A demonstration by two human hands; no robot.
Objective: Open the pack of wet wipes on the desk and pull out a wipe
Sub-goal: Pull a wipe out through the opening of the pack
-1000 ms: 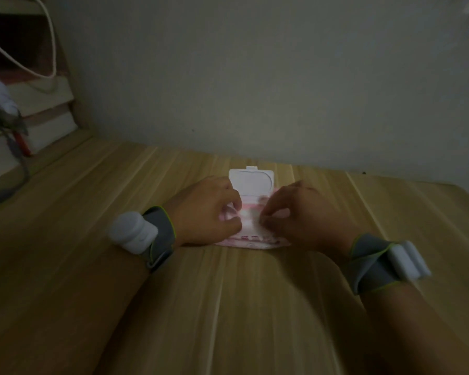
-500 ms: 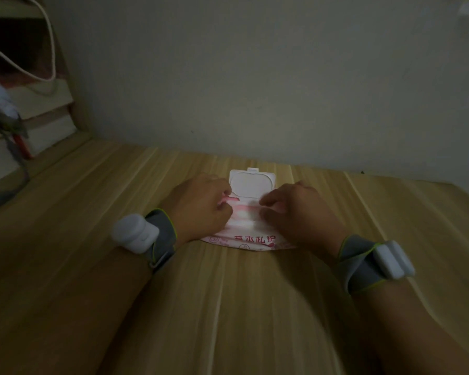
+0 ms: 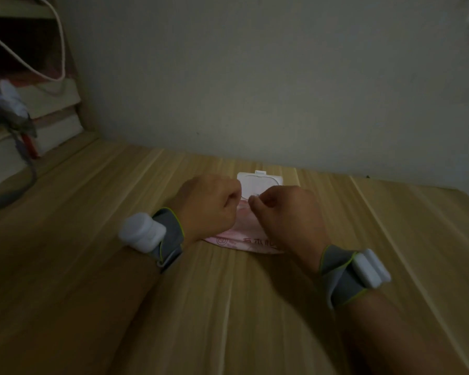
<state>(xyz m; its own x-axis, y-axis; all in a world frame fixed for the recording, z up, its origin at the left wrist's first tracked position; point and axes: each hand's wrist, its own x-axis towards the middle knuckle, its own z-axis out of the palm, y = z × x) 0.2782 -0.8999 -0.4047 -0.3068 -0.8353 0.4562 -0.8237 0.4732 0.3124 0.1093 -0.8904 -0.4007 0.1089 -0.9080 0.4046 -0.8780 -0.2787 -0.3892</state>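
Lying at the far left, books (image 3: 52,115) are stacking under a looping white cable (image 3: 61,44), while the wooden desk (image 3: 92,266) is stretching out below. Curling its fingers into a loose fist, the left hand (image 3: 209,209) is pressing on the left side of the pink wipes pack (image 3: 244,234), which is sitting mid-desk near the wall with its white lid (image 3: 260,185) standing flipped open. Pinching thumb and forefinger tightly over the pack's opening, the right hand (image 3: 284,217) is hiding whatever it may be gripping, so I cannot tell if a wipe is between them.

Matt wood-grain desk (image 3: 228,307), plastic lid (image 3: 260,184)
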